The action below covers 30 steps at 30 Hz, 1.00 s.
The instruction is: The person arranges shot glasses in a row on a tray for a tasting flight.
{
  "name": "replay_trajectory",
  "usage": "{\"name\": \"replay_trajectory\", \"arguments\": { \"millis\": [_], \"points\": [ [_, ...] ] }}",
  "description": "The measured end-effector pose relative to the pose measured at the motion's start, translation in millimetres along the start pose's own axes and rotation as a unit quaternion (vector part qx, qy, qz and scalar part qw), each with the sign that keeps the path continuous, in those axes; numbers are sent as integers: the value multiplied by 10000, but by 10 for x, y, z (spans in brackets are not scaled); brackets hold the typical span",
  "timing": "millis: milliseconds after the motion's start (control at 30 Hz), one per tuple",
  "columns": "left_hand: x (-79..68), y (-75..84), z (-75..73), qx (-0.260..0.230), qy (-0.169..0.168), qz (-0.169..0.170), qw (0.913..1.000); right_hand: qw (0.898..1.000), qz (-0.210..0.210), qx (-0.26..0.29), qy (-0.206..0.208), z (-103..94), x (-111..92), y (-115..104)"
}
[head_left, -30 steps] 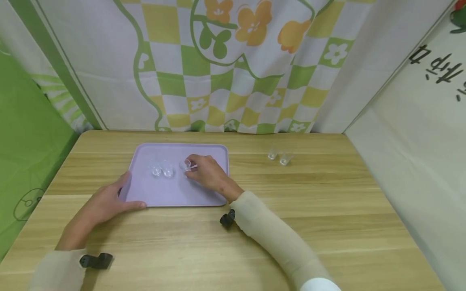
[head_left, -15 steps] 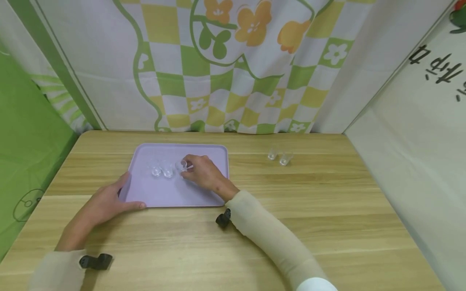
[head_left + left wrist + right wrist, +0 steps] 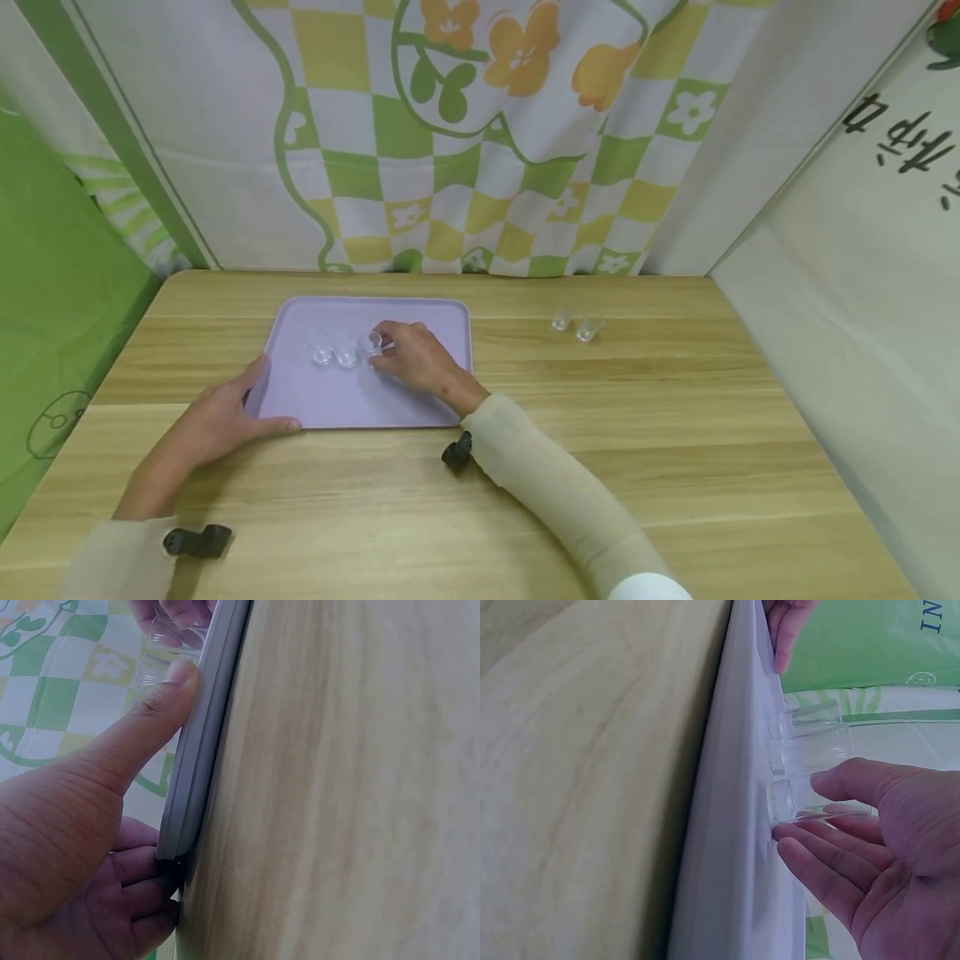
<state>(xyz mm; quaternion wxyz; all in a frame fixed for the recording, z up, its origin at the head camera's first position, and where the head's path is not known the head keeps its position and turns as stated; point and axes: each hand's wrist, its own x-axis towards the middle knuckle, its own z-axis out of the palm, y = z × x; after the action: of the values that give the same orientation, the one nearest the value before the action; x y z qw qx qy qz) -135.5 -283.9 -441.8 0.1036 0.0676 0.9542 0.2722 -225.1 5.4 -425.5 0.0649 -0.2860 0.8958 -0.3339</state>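
My right hand (image 3: pixel 416 357) pinches a small clear shot glass (image 3: pixel 368 342) between thumb and fingers over the lilac tray (image 3: pixel 322 404). In the right wrist view, that shot glass (image 3: pixel 783 799) stands upright with its thick base at the tray surface. Just left of it, two more shot glasses (image 3: pixel 322 353) (image 3: pixel 346 353) stand close together on the tray. My left hand (image 3: pixel 219 417) grips the tray's near left corner. Its thumb lies along the front rim, while the left wrist view shows the other fingers curled against the side edge (image 3: pixel 199 765).
Two further shot glasses (image 3: pixel 561 320) (image 3: pixel 587 331) stand on the wooden table (image 3: pixel 637 433), to the right of the tray. A checked, flowered curtain (image 3: pixel 465 167) hangs behind the table's back edge. Green cloth (image 3: pixel 60 292) borders the left side.
My right hand has moved slightly left with the shot glass, bringing it close beside the other two on the tray. The left hand and tray have stayed in place.
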Motion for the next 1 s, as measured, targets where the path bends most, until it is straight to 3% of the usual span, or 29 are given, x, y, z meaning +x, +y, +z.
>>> {"name": "replay_trajectory", "arguments": {
  "millis": [333, 1000],
  "points": [
    [-6, -1, 4, -45, -4, -14, 10000, 9998, -193, -5, 96, 26, -6, 24],
    [5, -18, 6, 5, 37, 43, 10000, 9997, -81, -208, 30, 21, 2, 7]
  ]
}}
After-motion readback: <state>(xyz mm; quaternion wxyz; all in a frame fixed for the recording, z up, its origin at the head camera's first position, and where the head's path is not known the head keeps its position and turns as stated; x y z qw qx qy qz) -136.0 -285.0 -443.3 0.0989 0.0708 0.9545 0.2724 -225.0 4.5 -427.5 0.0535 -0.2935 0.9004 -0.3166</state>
